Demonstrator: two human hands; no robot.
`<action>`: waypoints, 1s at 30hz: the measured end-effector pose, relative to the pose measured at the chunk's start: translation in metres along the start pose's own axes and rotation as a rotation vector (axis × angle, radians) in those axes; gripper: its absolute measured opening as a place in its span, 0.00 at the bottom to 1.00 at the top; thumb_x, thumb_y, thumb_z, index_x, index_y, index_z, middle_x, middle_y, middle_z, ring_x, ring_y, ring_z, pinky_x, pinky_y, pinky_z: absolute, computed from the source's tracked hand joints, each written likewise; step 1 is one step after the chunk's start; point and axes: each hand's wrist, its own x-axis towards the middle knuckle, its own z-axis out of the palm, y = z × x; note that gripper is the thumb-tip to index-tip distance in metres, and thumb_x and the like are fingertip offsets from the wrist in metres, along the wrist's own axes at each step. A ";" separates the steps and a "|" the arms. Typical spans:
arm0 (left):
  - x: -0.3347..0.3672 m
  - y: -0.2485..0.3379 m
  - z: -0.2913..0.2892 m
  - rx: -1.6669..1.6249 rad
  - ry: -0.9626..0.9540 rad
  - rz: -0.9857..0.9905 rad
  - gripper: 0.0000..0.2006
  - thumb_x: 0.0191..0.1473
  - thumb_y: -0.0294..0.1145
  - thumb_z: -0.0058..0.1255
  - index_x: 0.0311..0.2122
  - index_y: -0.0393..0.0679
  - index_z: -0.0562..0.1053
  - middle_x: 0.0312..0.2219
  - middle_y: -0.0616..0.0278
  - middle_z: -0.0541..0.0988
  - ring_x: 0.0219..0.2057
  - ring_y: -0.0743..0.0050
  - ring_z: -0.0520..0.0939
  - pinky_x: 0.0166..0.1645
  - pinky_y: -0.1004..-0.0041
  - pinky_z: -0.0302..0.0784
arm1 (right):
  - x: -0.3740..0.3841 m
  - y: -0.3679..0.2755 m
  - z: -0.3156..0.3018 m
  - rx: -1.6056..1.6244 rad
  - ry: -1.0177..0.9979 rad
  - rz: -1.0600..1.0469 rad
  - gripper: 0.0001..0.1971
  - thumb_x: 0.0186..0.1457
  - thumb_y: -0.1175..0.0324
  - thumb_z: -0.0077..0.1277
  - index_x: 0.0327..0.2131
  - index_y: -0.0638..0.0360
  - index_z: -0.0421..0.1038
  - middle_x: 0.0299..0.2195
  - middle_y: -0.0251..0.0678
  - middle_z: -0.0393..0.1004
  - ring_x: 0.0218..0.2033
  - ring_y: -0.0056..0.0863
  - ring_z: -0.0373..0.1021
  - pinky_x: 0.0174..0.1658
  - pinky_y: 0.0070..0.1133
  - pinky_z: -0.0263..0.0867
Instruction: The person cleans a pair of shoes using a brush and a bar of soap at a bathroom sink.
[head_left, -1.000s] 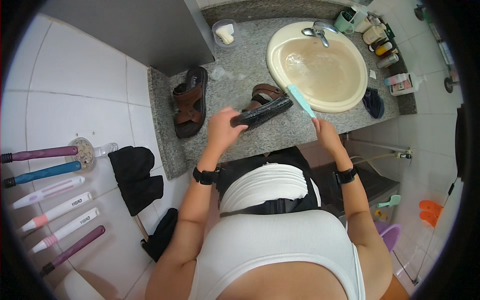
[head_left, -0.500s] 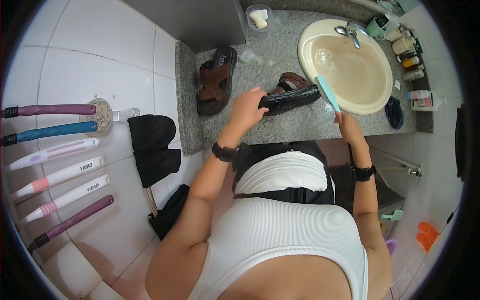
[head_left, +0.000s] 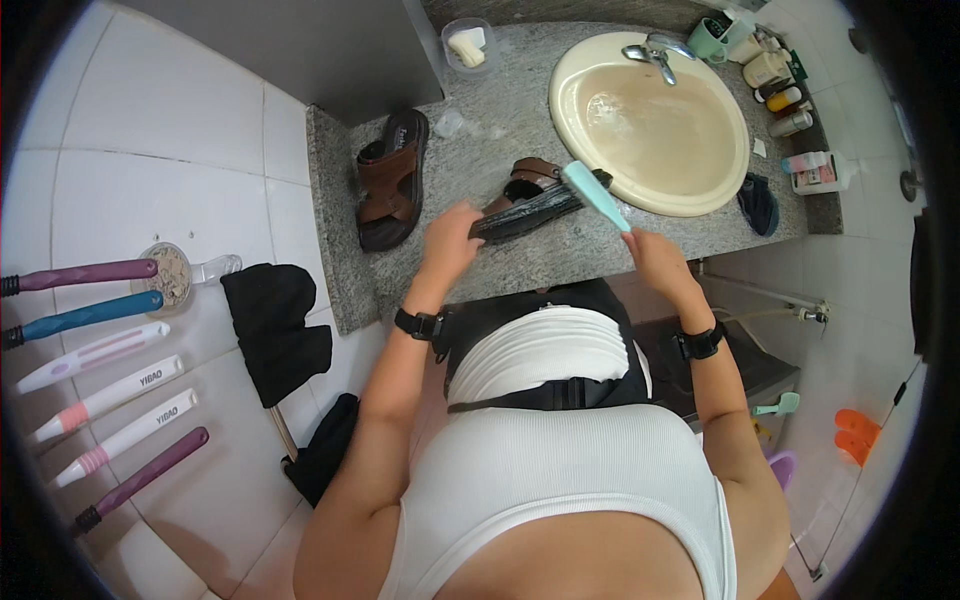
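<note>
Above the counter's front part, my left hand point(head_left: 450, 240) grips one end of a brown sandal point(head_left: 535, 215). The sandal is turned on its side, its dark, wet-looking ribbed sole toward me and its brown strap behind. My right hand point(head_left: 660, 262) is closed around the handle of a mint-green brush point(head_left: 600, 200). The brush head lies over the sole's far end, near the sink; its bristles are hidden, so I cannot tell whether they touch. The matching brown sandal point(head_left: 392, 185) rests on the counter at the left.
A cream sink point(head_left: 690, 205) with a chrome faucet point(head_left: 655, 55) is set into the grey stone counter point(head_left: 420, 285). Soap point(head_left: 466, 48) sits in a clear dish at the back. Bottles point(head_left: 780, 98) and a dark cloth point(head_left: 759, 205) lie right. Several brushes point(head_left: 90, 270) hang on the left wall.
The brush head has moved left over the sole, away from the sandal's tip. The sandal has tilted slightly. The whole view has shifted, so the counter and sink appear further left.
</note>
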 end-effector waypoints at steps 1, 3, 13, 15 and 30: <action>0.001 -0.001 0.001 -0.022 0.016 0.004 0.15 0.37 0.26 0.64 0.35 0.39 0.76 0.32 0.56 0.76 0.35 0.50 0.77 0.38 0.61 0.73 | -0.001 0.010 0.001 -0.035 0.041 0.038 0.18 0.63 0.58 0.38 0.29 0.62 0.69 0.24 0.51 0.72 0.29 0.54 0.68 0.32 0.42 0.62; 0.001 -0.002 0.001 -0.004 0.007 0.003 0.16 0.38 0.27 0.64 0.37 0.38 0.75 0.34 0.54 0.75 0.36 0.49 0.77 0.39 0.61 0.73 | -0.002 0.015 0.000 -0.070 0.080 0.069 0.18 0.63 0.58 0.38 0.29 0.62 0.70 0.24 0.51 0.72 0.30 0.54 0.68 0.33 0.43 0.62; 0.011 -0.004 0.014 0.128 -0.147 -0.008 0.23 0.44 0.29 0.61 0.43 0.38 0.63 0.37 0.45 0.73 0.39 0.39 0.74 0.39 0.54 0.71 | 0.024 0.005 0.021 0.080 0.009 -0.001 0.40 0.53 0.78 0.42 0.66 0.51 0.34 0.31 0.49 0.75 0.31 0.52 0.70 0.34 0.40 0.65; 0.011 -0.003 0.015 0.126 -0.142 -0.009 0.23 0.44 0.29 0.61 0.43 0.38 0.63 0.38 0.45 0.73 0.39 0.38 0.74 0.39 0.54 0.71 | 0.029 -0.004 0.025 0.101 0.358 -0.209 0.39 0.53 0.79 0.42 0.66 0.52 0.38 0.30 0.49 0.75 0.31 0.52 0.71 0.35 0.40 0.66; 0.010 -0.004 0.017 0.075 -0.137 -0.038 0.25 0.45 0.28 0.61 0.47 0.35 0.63 0.42 0.41 0.72 0.43 0.38 0.74 0.41 0.54 0.71 | 0.019 -0.013 0.024 0.276 0.075 -0.139 0.30 0.59 0.74 0.40 0.64 0.42 0.50 0.29 0.58 0.72 0.30 0.54 0.71 0.35 0.38 0.65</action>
